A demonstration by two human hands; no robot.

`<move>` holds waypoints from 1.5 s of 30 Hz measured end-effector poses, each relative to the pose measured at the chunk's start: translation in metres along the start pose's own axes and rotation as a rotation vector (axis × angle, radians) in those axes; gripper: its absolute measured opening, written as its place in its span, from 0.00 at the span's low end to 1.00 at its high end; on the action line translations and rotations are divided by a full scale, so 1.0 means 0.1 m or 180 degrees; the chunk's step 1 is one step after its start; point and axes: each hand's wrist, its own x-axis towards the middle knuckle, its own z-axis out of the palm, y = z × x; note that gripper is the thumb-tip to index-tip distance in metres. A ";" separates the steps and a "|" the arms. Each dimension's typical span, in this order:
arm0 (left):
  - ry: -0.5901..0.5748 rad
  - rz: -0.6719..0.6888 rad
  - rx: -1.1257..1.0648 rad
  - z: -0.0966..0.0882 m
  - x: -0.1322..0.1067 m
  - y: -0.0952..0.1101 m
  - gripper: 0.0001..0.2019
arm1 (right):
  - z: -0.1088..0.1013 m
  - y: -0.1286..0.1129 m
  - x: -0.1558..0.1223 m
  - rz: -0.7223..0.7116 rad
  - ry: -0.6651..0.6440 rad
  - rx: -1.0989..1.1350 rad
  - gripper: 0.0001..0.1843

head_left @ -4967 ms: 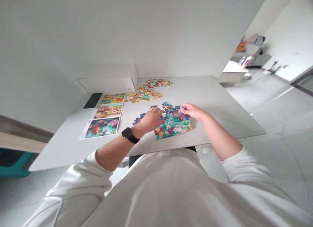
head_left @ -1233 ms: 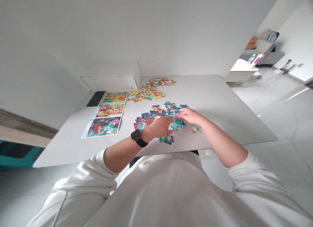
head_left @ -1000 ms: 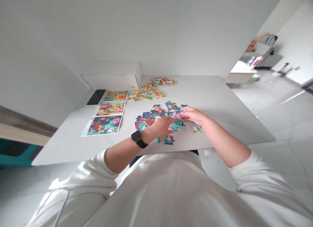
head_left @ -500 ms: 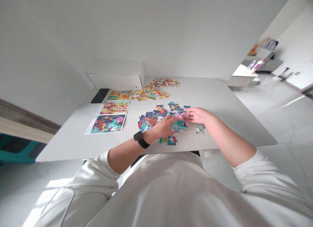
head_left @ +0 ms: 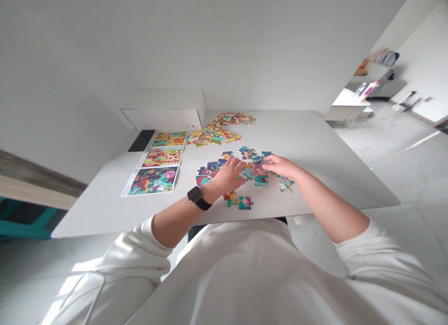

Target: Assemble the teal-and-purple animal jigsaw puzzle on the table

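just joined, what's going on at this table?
A person is handling blue-and-teal puzzle pieces. The left hand lies over them; the right hand has its fingertips at their right side. I can't tell if either holds one. Two other piles, yellowish and reddish, lie farther back; three printed pictures lie left.

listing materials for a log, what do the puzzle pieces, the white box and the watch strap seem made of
Multicoloured interlocking puzzle pieces: probably smooth printed cardboard, flat with illustrated faces. Long white box: likely matt cardboard, crisp-edged and dull. Black watch strap: matt, no metallic shine; fabric or rubber, unclear.
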 end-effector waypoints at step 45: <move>-0.0273 0.0229 -0.0093 -0.18 0.13 -0.14 0.20 | 0.28 -0.20 0.13 -0.1388 -0.0099 -0.2804 0.16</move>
